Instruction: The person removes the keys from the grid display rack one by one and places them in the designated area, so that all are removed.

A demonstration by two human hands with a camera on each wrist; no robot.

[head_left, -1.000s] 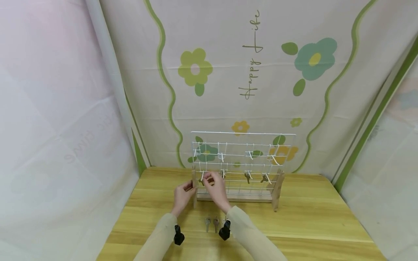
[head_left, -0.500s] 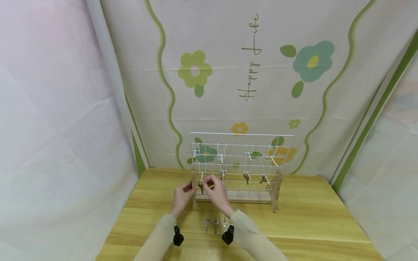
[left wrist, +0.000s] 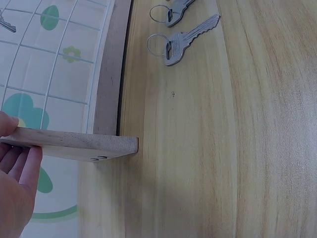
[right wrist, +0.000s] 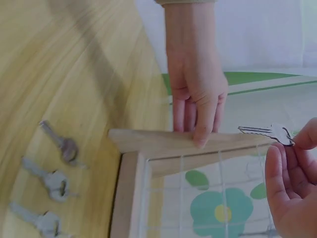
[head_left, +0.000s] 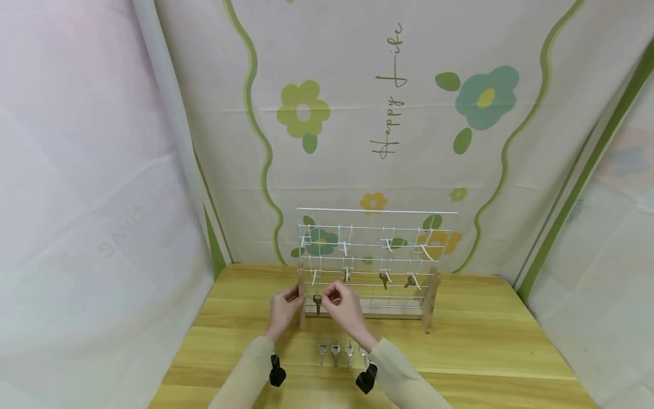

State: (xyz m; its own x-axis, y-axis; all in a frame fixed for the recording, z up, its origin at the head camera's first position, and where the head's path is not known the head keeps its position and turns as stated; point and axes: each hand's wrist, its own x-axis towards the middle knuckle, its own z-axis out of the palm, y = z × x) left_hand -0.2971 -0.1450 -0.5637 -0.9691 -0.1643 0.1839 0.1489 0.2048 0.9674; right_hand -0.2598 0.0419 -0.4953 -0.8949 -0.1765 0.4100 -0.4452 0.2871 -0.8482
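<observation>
My left hand (head_left: pixel 283 312) grips the left wooden end post (left wrist: pixel 74 141) of a white wire grid rack (head_left: pixel 378 211), thumb on one side and fingers on the other. Between thumb and fingertips of my right hand (head_left: pixel 348 309) is a key (head_left: pixel 318 304), pinched by its small ring. It hangs in front of the grid's lower left part, below the bare lower left hook (head_left: pixel 315 276). The right wrist view shows this key (right wrist: pixel 267 131) apart from the wires. Other keys hang on the lower hooks, one of them a brown-looking key (head_left: pixel 384 280).
Several loose keys (head_left: pixel 335 353) with rings lie in a row on the wooden table (head_left: pixel 245 324), in front of the rack. White hooks (head_left: pixel 344 248) line the grid's upper row. A flowered cloth (head_left: pixel 327 165) stands behind, with cloth walls at both sides.
My right hand has drawn the key away from the lower left hook, down and slightly to the right. My left hand keeps its grip on the end post.
</observation>
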